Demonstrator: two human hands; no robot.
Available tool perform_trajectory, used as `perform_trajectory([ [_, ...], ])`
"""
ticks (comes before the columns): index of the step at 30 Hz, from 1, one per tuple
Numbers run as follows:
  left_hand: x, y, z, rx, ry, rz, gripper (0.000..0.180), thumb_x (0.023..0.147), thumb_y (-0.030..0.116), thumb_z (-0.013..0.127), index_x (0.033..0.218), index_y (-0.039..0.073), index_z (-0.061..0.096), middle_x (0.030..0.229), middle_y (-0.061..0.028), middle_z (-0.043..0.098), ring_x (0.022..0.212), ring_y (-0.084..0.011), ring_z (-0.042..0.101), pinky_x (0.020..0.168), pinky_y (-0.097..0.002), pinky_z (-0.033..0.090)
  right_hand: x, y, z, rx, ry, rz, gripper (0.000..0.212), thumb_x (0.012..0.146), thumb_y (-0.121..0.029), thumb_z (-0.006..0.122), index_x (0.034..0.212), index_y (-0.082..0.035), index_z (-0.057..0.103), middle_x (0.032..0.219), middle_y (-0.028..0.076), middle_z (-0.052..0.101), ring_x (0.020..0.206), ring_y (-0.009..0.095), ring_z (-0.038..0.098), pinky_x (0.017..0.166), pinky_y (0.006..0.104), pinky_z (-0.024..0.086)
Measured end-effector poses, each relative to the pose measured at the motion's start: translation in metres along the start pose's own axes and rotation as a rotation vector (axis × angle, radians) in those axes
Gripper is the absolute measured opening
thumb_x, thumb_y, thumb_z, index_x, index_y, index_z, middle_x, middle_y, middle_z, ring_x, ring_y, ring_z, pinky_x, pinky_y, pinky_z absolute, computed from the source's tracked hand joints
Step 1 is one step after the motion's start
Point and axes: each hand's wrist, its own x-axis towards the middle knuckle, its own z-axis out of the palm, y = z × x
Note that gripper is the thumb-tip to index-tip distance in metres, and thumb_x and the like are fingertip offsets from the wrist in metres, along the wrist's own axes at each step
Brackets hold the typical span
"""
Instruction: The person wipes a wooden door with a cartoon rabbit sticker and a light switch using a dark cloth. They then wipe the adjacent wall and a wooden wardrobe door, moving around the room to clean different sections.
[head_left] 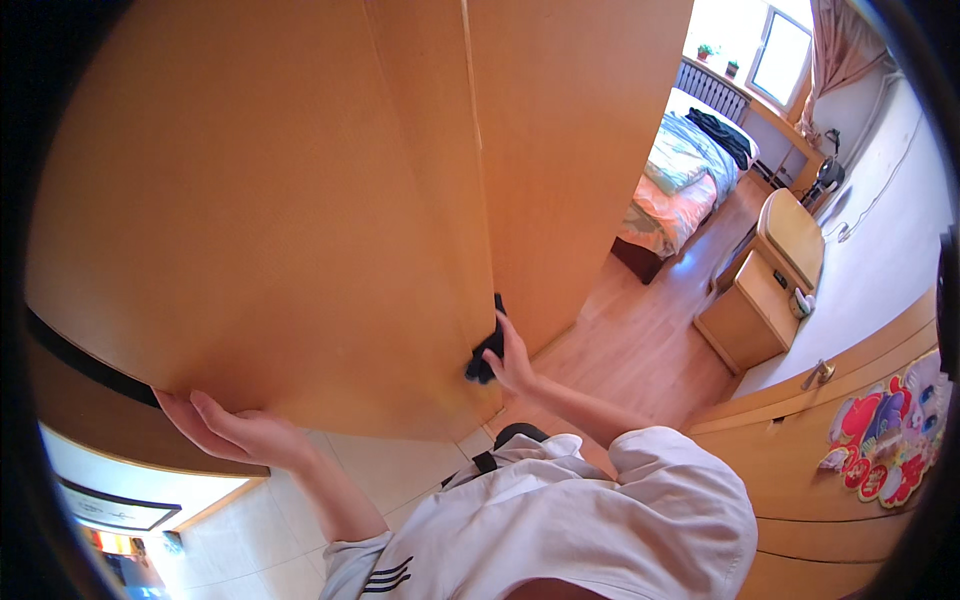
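A large, smooth wooden door panel [260, 230] fills the left and middle of the view. My left hand [235, 430] grips its near edge, thumb bent at the rim and the other fingers partly hidden. A dark, crumpled cloth [484, 366] is in my right hand [512, 360], pressed against the panel's right edge. The fingers of that hand are closed around it, and some of them are hidden. Just beyond that edge stands another wooden panel [575, 150].
Through the doorway are a bed [680, 175] with rumpled bedding and a small wooden cabinet [760, 300] by the wall. A wooden door [780, 455] with a metal handle [818, 374] and a colourful cartoon decoration [890, 430] is at right. Light tiles [270, 520] lie below left.
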Motion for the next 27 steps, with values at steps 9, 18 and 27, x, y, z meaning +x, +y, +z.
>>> perform_trajectory([
  [9, 0.005, -0.001, -0.002, -0.01, 0.066, -0.003, 0.046, 0.092, 0.023, 0.047, 0.13, -0.004, 0.052, 0.127, -0.0205, 0.055, 0.115, -0.03, 0.054, 0.1, -0.0401, 0.044, 0.159, -0.19, -0.042, 0.314, 0.08, -0.379, 0.091, 0.071, -0.031, 0.083, 0.141, 0.003, 0.036, 0.143, 0.021, 0.042, 0.134, 0.033, 0.04, 0.11, 0.0382, 0.03],
  [18, 0.011, -0.012, 0.007, 0.126, 0.176, 0.164, 0.032, 0.089, 0.023, 0.047, 0.101, -0.002, 0.063, 0.102, -0.0157, 0.063, 0.098, -0.0279, 0.059, 0.092, -0.0394, 0.046, 0.046, -0.019, -0.017, 0.287, -0.073, -0.1, 0.086, 0.068, -0.016, 0.085, 0.139, 0.001, 0.042, 0.144, 0.019, 0.044, 0.134, 0.029, 0.042, 0.108, 0.0358, 0.034],
  [27, 0.011, -0.011, 0.002, 0.207, 0.161, 0.118, 0.034, 0.089, 0.025, 0.047, 0.107, 0.001, 0.063, 0.107, -0.0183, 0.062, 0.103, -0.0307, 0.06, 0.096, -0.041, 0.045, -0.013, 0.064, -0.064, 0.385, 0.05, 0.505, 0.023, 0.088, -0.012, 0.069, 0.105, 0.002, 0.066, 0.087, 0.002, 0.068, 0.079, 0.008, 0.059, 0.069, 0.0241, 0.049],
])
